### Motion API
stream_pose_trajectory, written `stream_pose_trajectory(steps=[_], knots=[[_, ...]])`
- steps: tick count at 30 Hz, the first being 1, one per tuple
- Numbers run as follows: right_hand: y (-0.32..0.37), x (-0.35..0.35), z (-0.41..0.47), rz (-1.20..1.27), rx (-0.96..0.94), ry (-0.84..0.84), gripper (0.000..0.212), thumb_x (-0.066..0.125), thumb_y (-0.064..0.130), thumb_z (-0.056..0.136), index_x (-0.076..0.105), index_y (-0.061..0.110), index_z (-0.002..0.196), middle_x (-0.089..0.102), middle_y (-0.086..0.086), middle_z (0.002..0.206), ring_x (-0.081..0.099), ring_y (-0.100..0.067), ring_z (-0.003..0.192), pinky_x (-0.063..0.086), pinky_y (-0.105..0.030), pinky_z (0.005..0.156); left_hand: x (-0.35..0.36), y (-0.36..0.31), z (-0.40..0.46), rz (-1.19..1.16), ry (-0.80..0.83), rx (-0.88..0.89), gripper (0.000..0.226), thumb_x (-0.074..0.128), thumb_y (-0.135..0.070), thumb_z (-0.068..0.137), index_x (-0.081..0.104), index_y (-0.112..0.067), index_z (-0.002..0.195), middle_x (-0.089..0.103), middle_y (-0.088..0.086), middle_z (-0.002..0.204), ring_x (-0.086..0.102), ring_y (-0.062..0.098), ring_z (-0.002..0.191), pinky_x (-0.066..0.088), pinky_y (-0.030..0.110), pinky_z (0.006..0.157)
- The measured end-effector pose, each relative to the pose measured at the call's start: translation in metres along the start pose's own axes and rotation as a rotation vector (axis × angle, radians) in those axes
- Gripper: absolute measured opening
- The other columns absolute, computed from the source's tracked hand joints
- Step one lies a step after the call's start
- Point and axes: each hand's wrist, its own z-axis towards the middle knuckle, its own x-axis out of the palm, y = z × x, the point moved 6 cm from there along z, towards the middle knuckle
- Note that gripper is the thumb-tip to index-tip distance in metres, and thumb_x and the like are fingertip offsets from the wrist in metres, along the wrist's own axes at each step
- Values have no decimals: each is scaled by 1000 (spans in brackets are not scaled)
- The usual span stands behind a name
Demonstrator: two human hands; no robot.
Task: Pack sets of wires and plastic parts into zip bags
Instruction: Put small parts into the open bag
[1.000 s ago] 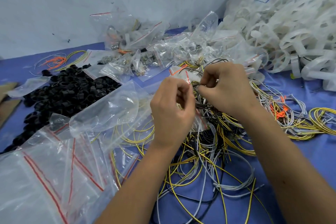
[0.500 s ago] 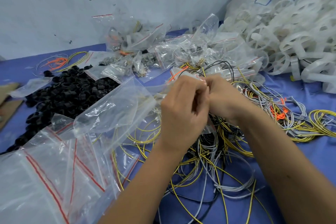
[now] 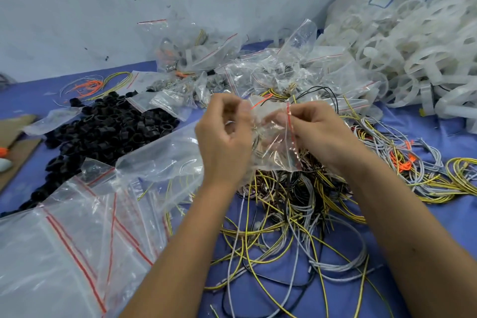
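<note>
My left hand (image 3: pixel 224 137) and my right hand (image 3: pixel 318 134) hold a small clear zip bag (image 3: pixel 273 144) between them, above a heap of wires (image 3: pixel 291 204). The bag's red zip strip runs under the fingers of my right hand, which pinch it. My left hand's fingers curl round the bag's other edge. Something thin and orange shows at the bag's top. A tangle of yellow, grey and black wires lies on the blue table (image 3: pixel 438 219) under my hands.
A stack of empty zip bags (image 3: pixel 67 245) lies at the near left. Black plastic rings (image 3: pixel 103 129) are heaped at the left. Filled bags (image 3: pixel 232 70) pile up at the back, and white plastic wheels (image 3: pixel 413 54) at the right. Cardboard (image 3: pixel 15 147) lies at the left edge.
My hands, pressed close together before, have moved apart and lifted slightly. The small zip bag is now spread out between them with its red strip showing.
</note>
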Motion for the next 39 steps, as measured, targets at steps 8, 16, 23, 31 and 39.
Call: stream_pose_trajectory(steps=[8, 16, 23, 31, 39], knots=[[8, 5, -6, -60, 1, 66, 52, 62, 58, 94, 76, 8, 94, 78, -13, 87, 75, -30, 68, 57, -30, 53, -37, 71, 18, 313, 175, -297, 25, 57, -49, 97, 66, -26, 98, 68, -12, 98, 62, 2, 91, 54, 43, 89], [17, -9, -2, -108, -211, -13, 18, 61, 12, 102, 78, 15, 96, 73, -9, 71, 62, -21, 52, 49, -27, 46, -58, 82, 22, 818, 185, -305, 34, 64, -14, 83, 70, -11, 117, 69, 14, 116, 58, 36, 114, 47, 43, 96], [11, -23, 1, -339, -149, -131, 27, 45, 22, 110, 71, 13, 109, 51, -1, 49, 49, -9, 38, 41, -17, 41, -74, 74, 20, 1145, 128, -391, 25, 61, -21, 84, 68, -10, 104, 65, 16, 110, 48, 39, 113, 43, 43, 88], [15, -16, -7, -63, 22, 81, 68, 38, 68, 96, 72, 9, 101, 67, -35, 90, 64, -37, 61, 55, -34, 49, -23, 41, 29, 503, 283, -127, 33, 53, -19, 83, 69, -16, 111, 65, -5, 112, 54, 13, 112, 38, 20, 91], [22, -20, -11, -35, -80, 174, 38, 70, 41, 93, 72, 3, 92, 73, -16, 81, 70, -26, 68, 59, -28, 61, 11, 38, 27, 266, 417, -114, 31, 59, 0, 77, 66, -27, 91, 65, -7, 72, 59, 11, 69, 46, 24, 65]])
